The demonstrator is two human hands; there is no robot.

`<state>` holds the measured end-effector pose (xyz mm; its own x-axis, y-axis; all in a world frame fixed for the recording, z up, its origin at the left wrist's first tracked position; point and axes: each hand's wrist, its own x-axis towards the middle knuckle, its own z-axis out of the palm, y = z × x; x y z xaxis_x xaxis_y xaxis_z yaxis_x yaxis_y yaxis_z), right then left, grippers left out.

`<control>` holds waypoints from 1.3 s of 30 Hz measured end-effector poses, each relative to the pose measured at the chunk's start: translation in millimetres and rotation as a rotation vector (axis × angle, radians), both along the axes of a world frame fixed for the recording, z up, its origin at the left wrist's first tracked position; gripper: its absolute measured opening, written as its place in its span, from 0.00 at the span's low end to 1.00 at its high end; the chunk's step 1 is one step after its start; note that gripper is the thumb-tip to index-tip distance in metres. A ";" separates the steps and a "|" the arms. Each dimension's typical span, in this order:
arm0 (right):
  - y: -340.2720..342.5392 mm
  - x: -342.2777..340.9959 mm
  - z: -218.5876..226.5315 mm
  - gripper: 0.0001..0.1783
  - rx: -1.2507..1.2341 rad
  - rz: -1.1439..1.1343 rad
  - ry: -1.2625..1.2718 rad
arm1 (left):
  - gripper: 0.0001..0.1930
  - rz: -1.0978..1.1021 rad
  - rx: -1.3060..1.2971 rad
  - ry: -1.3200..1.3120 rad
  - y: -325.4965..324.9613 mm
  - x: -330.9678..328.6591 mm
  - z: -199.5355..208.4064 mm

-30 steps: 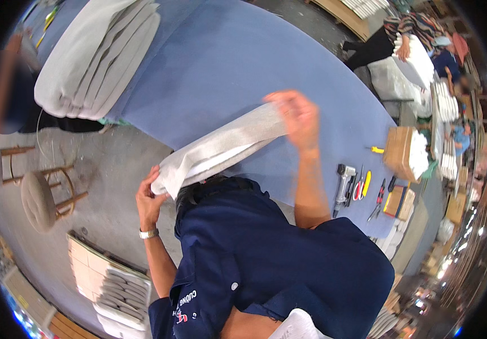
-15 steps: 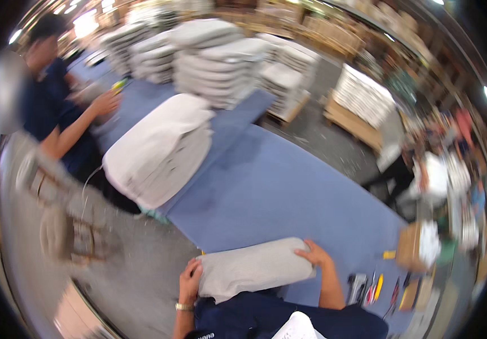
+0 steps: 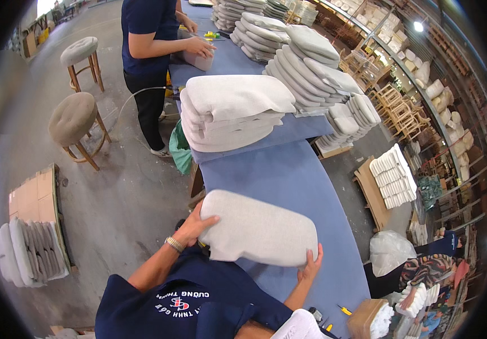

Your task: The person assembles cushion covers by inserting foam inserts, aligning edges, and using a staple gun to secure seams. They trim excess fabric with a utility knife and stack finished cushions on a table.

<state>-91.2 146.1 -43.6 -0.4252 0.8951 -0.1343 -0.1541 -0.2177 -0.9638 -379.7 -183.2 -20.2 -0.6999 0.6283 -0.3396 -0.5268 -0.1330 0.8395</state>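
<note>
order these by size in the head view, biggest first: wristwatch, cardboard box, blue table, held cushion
1. Blue table
2. Held cushion
3. Cardboard box
4. Wristwatch

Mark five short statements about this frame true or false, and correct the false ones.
1. The left hand and right hand both hold the pale grey piece. True.
2. The watch is worn on the right arm. False: it is on the left.
3. The nearest stack on the blue table is black. False: it is pale grey.
4. Two round-seated stools stand on the floor. True.
5. The cardboard box is filled with red material. False: its contents are white.
</note>
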 end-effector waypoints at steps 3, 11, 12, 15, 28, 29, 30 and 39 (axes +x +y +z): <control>1.2 -24.1 -9.7 0.44 0.011 -0.058 0.014 | 0.41 0.057 0.023 0.213 23.3 -15.3 20.0; 23.3 -191.6 137.7 0.40 0.500 -0.003 0.305 | 0.44 0.310 0.387 0.418 40.7 -119.3 117.0; 14.2 -228.5 171.5 0.39 0.553 -0.008 0.378 | 0.44 0.394 0.466 0.429 45.8 -137.4 131.3; -12.8 -319.2 238.1 0.39 0.601 0.049 0.580 | 0.43 0.451 0.647 0.487 66.8 -183.8 182.1; -130.6 -374.0 42.3 0.19 0.191 0.145 -0.245 | 0.51 0.530 0.085 0.556 87.6 -342.0 108.7; -147.2 -365.0 23.1 0.17 0.113 0.115 -0.315 | 0.51 0.526 0.135 0.550 82.8 -346.1 116.5; -160.0 -351.4 1.5 0.17 0.052 0.102 -0.350 | 0.51 0.479 0.097 0.560 77.8 -347.4 120.7; -213.2 -350.7 -84.8 0.18 0.021 0.329 -0.681 | 0.54 0.326 0.027 0.739 68.4 -337.4 114.0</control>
<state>-441.8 -67.1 -128.4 -0.5000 0.7418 -0.4470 0.5466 -0.1300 -0.8273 -717.1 -114.8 93.8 -0.8871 0.3550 0.2951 0.2320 -0.2097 0.9498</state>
